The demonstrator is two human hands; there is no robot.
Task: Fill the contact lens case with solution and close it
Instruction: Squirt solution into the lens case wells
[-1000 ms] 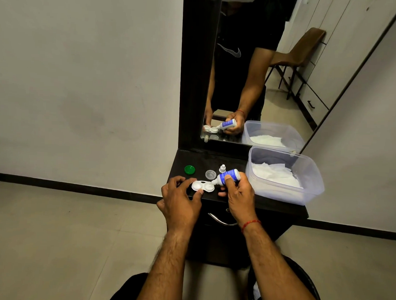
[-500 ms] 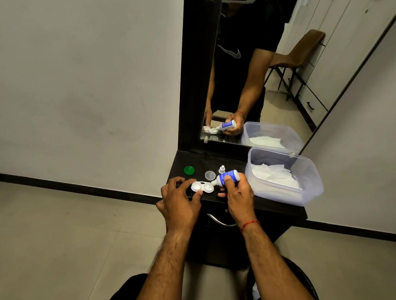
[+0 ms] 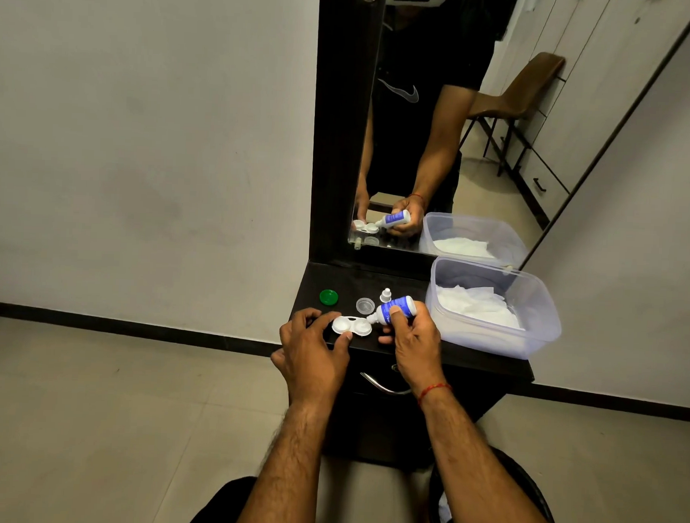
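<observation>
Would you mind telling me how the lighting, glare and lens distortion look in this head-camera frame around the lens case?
Head view: soft, even indoor light, no harsh glare on the white lens case; the dark shelf swallows shadow detail. The wide lens bends the floor skirting and mirror edges. The left hand and the right hand, in a grip on the solution bottle, are reasonably sharp; label text is unreadable.

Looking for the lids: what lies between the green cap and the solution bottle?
In the head view, a clear round lid lies between the green cap and the bottle.
</observation>
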